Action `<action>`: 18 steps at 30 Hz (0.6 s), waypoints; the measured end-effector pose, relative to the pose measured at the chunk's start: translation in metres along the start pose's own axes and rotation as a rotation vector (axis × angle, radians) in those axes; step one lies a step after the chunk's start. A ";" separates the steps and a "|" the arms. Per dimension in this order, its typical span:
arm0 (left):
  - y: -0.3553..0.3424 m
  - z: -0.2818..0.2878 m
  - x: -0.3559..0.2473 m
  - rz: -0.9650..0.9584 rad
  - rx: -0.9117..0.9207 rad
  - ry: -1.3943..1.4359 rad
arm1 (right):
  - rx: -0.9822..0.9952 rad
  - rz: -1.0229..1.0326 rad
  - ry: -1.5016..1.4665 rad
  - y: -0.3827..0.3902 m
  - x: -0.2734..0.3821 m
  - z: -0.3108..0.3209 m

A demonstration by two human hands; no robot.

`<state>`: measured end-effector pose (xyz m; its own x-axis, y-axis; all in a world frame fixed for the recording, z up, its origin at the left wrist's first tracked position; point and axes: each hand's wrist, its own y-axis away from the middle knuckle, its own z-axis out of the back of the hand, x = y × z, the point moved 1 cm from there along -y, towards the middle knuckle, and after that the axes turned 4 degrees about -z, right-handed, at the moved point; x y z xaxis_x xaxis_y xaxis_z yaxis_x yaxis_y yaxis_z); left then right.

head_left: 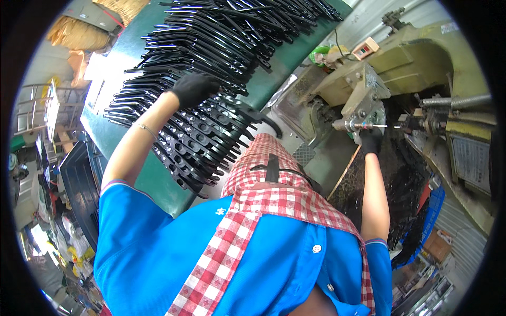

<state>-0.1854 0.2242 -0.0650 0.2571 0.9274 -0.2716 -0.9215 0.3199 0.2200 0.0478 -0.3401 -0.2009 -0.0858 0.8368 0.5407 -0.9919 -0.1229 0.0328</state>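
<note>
My left hand (196, 89), in a black glove, is over the rows of black metal parts on the green table. Its fingers are bent down among them; black against black hides what they hold. Just below it lies a row of flat black brackets (195, 134) with round holes. Beyond it are long, thin black bars (205, 39) in dense rows. My right hand (372, 141), also gloved in black, is closed at the machine's metal fixture (369, 105), right under a thin bright rod (377, 126). Whatever its fingers grip is hidden.
The green table (163, 192) carries the parts at my left. A large olive-green machine (421, 58) stands at the right, with a horizontal shaft (437, 102) facing the fixture. A blue crate (433, 210) is below it. A dark bin (79, 184) sits left of the table.
</note>
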 end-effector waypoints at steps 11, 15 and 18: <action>0.026 -0.041 0.012 0.443 -0.413 0.018 | 0.112 -0.102 -1.178 0.068 0.165 0.113; 0.002 -0.052 0.044 0.289 -0.334 -0.051 | 0.098 0.071 -1.028 0.071 0.179 0.109; 0.000 -0.038 0.031 0.201 -0.251 -0.150 | -0.010 0.125 -1.085 0.071 0.195 0.098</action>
<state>-0.1882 0.2453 -0.1095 0.0857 0.9912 -0.1011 -0.9961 0.0874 0.0132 -0.0301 -0.2380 -0.0106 -0.0619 -0.0979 0.9933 -0.9831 -0.1660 -0.0776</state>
